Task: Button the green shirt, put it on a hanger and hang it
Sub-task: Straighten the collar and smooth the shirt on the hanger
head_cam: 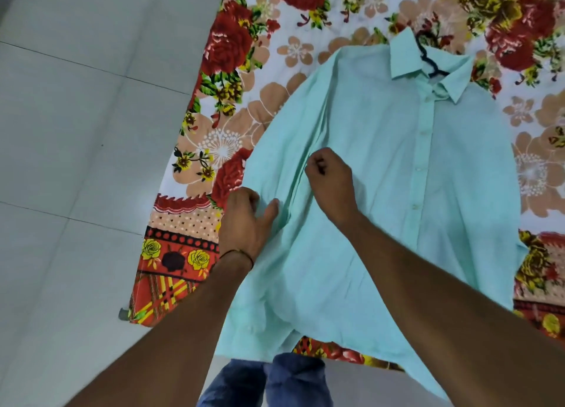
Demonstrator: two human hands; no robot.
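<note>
Shirt (397, 168) lies lengthwise, collar pointing away.

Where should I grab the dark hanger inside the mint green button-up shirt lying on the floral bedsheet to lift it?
Probably by the hook of the dark hanger, which sticks out of the collar of the mint green shirt at the far end. Its shoulders are hidden under the fabric, so the hook is the only bare part. Reach from above the collar; both the left hand and right hand are down at the sleeve.
</note>
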